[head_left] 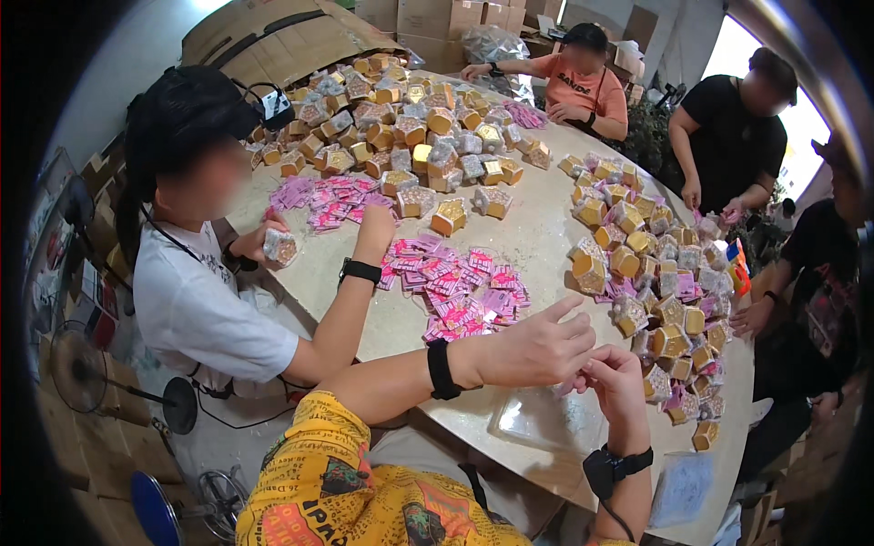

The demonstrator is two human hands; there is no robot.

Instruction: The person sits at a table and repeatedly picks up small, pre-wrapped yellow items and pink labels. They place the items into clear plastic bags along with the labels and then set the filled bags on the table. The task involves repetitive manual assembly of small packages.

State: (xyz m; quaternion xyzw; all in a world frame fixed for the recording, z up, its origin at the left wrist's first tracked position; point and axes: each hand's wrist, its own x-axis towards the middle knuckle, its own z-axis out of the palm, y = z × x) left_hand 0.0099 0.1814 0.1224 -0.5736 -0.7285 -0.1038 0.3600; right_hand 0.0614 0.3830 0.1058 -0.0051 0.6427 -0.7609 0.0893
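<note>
Over the near edge of the table, my left hand (537,348) and my right hand (619,387) meet with fingertips pinched close together. A small pinkish bit shows between them, mostly hidden, and I cannot make out what it is. Below them lies a clear plastic sheet or tray (537,426). A loose heap of pink printed tags (455,287) spreads just beyond my left forearm. To the right of my hands stretches a long pile of small gold house-shaped ornaments (669,341) with whitish glittery tops, pink tags among them.
A bigger heap of these ornaments (419,118) covers the far side of the table (537,241). At my left, a person in white (214,300) holds one ornament (279,246), an arm beside another tag pile (332,198). Others work across and right. A standing fan (82,369) is on the left.
</note>
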